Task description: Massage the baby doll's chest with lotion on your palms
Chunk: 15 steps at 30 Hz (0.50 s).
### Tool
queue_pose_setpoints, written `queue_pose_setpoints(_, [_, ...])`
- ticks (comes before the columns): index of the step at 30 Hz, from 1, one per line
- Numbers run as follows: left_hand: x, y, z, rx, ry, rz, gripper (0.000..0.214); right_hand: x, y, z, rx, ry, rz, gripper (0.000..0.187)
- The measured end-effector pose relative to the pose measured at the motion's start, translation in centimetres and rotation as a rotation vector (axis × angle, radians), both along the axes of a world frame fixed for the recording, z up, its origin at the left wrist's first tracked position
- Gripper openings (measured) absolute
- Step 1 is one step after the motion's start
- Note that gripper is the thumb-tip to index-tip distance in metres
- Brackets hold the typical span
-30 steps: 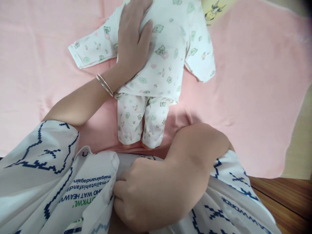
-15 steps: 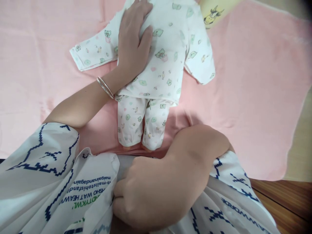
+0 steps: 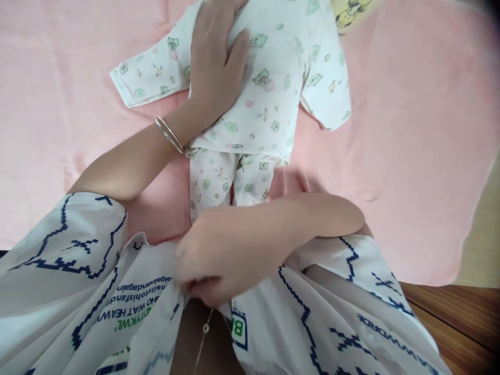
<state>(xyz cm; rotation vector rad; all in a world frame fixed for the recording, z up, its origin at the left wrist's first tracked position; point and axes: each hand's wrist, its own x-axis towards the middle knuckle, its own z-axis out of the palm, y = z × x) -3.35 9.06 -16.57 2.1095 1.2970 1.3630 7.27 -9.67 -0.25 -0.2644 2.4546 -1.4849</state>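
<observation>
A small figure in a white baby top and matching trousers, both printed with green bears, lies on a pink blanket. Its head is out of frame, so whether it is a baby or a doll I cannot tell. Flat on the top's left side rests my left hand, thumb spread, with two thin silver bangles at the wrist. My right hand, blurred and curled closed, is at the front of my white printed shirt, above my lap. It covers the trouser ends; what its fingers grip is hidden.
The pink blanket spreads beneath the figure. A yellow item with a cow drawing lies at the top. Wooden boards show at lower right. A thin necklace hangs below my right hand.
My right hand has risen from my lap toward the trouser ends, uncovering the necklace. My left hand stays on the baby top. The view has shifted slightly.
</observation>
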Motion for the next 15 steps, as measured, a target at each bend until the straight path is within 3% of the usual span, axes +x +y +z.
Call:
queue_pose_setpoints(3, [0.4,-0.5,0.5,-0.032,-0.004,0.038,0.037,0.5,0.6,-0.5,0.149,0.017,-0.08,0.02])
queue_pose_setpoints(6, [0.6,-0.6,0.7,-0.017,-0.001,0.027,0.038,0.9,0.6,-0.8,0.218,0.008,0.028,0.017])
queue_pose_setpoints(12, [0.5,0.1,0.3,0.002,0.043,0.036,0.044,1.2,0.0,-1.6,0.158,-0.071,0.123,0.009])
queue_pose_setpoints(15, [0.6,0.3,0.1,-0.015,0.059,0.071,0.046,1.6,-0.6,-2.3,0.12,-0.127,-0.007,0.002])
